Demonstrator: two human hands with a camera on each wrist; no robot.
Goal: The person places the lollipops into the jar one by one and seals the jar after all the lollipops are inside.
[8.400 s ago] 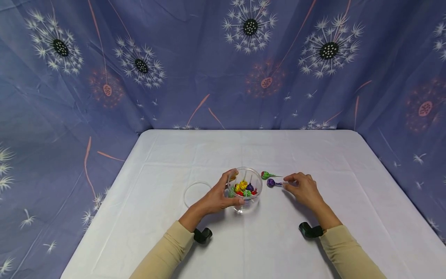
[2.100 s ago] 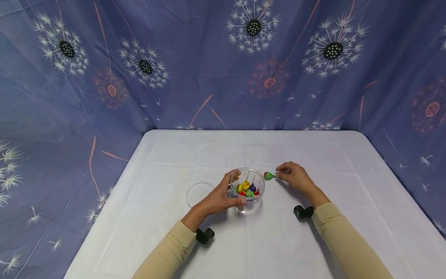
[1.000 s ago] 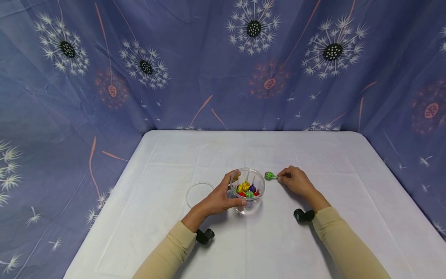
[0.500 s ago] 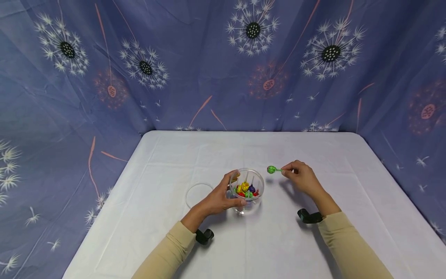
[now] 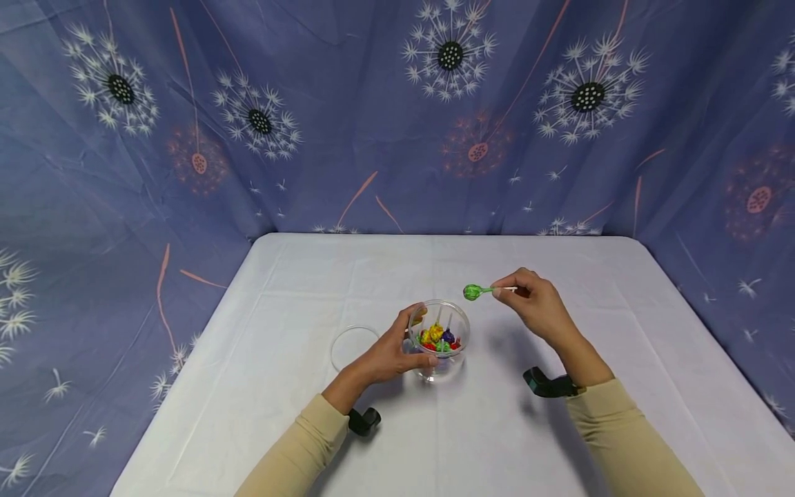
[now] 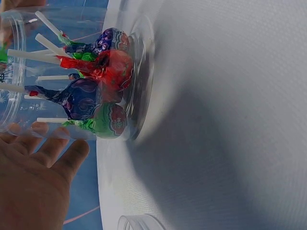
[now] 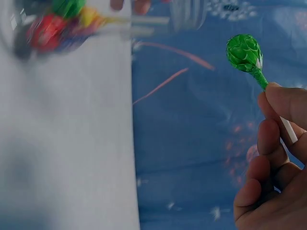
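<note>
My left hand (image 5: 388, 355) holds a clear plastic jar (image 5: 442, 375), thumb on the near side and fingers round the far side. Inside are several wrapped lollipops (image 5: 437, 333) in yellow, red, purple and green; in the left wrist view, white sticks of the lollipops (image 6: 82, 98) point toward the open mouth. Between thumb and fingertips, my right hand (image 5: 540, 307) pinches the stick of a green-wrapped lollipop (image 5: 473, 292). That lollipop is raised off the table, just beyond and right of the jar's rim, its head pointing left. The right wrist view shows the green lollipop (image 7: 243, 51) closely.
A round clear lid (image 5: 333, 343) lies on the white-covered table (image 5: 298, 428), left of the jar and partly behind the left forearm. A blue dandelion-print cloth (image 5: 348, 124) hangs behind the table and at both sides. Each wrist wears a black camera (image 5: 365, 421).
Two lollipops lay right of the jar at first; the purple one has left the table. My right hand has pinched the green one, lifted it and brought it toward the jar. The left hand stays put.
</note>
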